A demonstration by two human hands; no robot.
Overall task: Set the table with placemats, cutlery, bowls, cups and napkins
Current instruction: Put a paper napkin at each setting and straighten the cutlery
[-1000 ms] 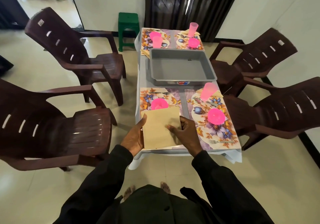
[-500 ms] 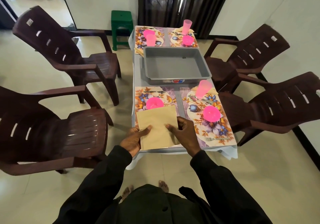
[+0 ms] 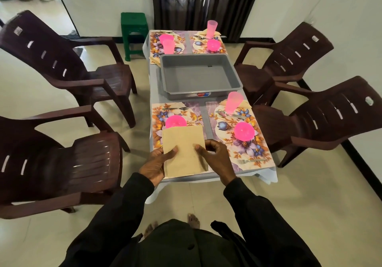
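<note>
Chair (image 3: 62, 163) crowds the near edge of the table (image 3: 227, 176); left hand (image 3: 155, 165) and right hand (image 3: 217, 159) pinch the napkin (image 3: 183, 142), thumbs on top. It's flat and tan.

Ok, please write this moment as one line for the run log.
step: placing napkin | left hand: holds napkin | right hand: pinches napkin edge | napkin: over near-left placemat, overlapping pink bowl

Brown plastic chairs (image 3: 68, 74), green stool (image 3: 134, 29), dark curtain (image 3: 196, 2), white walls (image 3: 103, 0), pale tiled floor (image 3: 310, 196)
</note>
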